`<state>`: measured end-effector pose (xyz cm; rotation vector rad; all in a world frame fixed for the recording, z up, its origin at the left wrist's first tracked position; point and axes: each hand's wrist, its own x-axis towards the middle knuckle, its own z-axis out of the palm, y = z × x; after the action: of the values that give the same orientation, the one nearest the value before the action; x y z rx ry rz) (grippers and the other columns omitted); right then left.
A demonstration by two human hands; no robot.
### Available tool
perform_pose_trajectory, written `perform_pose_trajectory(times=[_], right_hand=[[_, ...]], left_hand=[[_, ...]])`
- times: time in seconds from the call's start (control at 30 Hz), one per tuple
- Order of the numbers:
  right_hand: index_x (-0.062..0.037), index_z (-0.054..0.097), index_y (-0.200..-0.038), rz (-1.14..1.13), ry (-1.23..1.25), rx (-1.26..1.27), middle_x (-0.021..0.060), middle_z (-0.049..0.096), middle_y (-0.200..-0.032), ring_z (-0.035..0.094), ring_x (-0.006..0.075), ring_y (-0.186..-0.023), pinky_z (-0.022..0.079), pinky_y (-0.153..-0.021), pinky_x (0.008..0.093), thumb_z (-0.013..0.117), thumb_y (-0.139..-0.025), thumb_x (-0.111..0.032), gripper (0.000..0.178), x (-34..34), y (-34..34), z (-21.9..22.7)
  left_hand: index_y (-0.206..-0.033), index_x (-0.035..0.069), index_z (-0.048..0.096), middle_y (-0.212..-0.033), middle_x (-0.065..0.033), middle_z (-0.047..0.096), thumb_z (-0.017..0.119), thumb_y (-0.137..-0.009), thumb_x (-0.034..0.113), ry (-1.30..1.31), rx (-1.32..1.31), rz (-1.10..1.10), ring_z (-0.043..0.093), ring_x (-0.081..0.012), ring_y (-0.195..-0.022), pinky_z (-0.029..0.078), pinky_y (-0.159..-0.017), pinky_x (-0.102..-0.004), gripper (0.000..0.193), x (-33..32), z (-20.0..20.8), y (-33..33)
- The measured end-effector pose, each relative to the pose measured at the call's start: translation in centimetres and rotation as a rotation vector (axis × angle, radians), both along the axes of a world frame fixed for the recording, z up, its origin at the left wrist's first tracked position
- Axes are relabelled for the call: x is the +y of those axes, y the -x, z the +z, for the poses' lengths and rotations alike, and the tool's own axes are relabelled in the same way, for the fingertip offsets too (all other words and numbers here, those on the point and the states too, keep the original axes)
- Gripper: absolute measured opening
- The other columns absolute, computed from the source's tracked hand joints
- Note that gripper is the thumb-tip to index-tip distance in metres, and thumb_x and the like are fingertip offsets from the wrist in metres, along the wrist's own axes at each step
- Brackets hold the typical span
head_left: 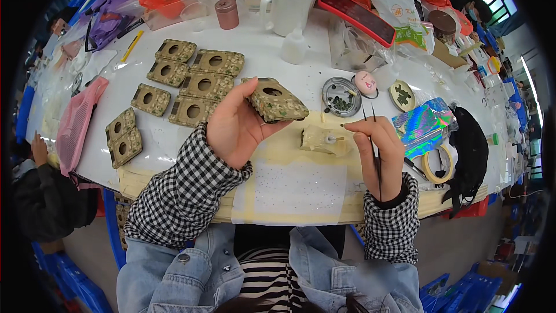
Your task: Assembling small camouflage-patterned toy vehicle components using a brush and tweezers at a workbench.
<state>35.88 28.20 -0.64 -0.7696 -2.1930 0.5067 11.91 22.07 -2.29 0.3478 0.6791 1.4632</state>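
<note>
My left hand [230, 133] is closed around the edge of a camouflage-painted model tank hull [292, 108] with a round hole in its top. It holds the hull tilted above the table. To its right, my right hand [382, 142] is closed with tweezers [379, 175] tucked along the palm, tips pointing away from me. Its thumb and forefinger pinch a tiny dark piece [342, 125], too small to name. Between the hands lies a tape-covered block [325, 141] with a small pale nub on it. Beyond that, a round clear dish [330, 89] contains small dark green parts.
Several similar hulls [204, 84] lie at left. A pale lid [410, 104] with green bits, an egg-shaped pink item [365, 83], a tape roll [428, 169] and black cloth [468, 145] are at right. A white mug [285, 14] and red-cased phone [356, 18] stand behind.
</note>
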Motion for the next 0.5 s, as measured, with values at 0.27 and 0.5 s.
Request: perform_pose_trajectory(times=[0.27, 0.5], right_hand=[[-0.0015, 0.066, -0.091, -0.024, -0.106, -0.057, 0.0107, 0.057, -0.075, 0.054, 0.0265, -0.073, 0.045, -0.065, 0.0328, 0.074, -0.069, 0.002, 0.023, -0.27, 0.34, -0.08], [-0.0015, 0.066, -0.087, -0.032, -0.122, -0.056, 0.0108, 0.057, -0.075, 0.054, 0.0266, -0.074, 0.045, -0.065, 0.0332, 0.074, -0.069, 0.002, 0.020, -0.26, 0.47, -0.55]], left_hand=[[-0.124, -0.002, 0.047, -0.121, -0.0188, 0.058, 0.040, -0.098, 0.030, 0.048, 0.043, 0.034, 0.059, -0.0281, -0.111, 0.049, -0.096, -0.0413, 0.041, 0.02, -0.08, -0.09], [-0.126, -0.001, 0.045, -0.126, -0.0204, 0.055, 0.038, -0.100, 0.029, 0.032, 0.021, 0.031, 0.058, -0.0263, -0.112, 0.050, -0.095, -0.0396, 0.040, 0.12, -0.16, -0.31]])
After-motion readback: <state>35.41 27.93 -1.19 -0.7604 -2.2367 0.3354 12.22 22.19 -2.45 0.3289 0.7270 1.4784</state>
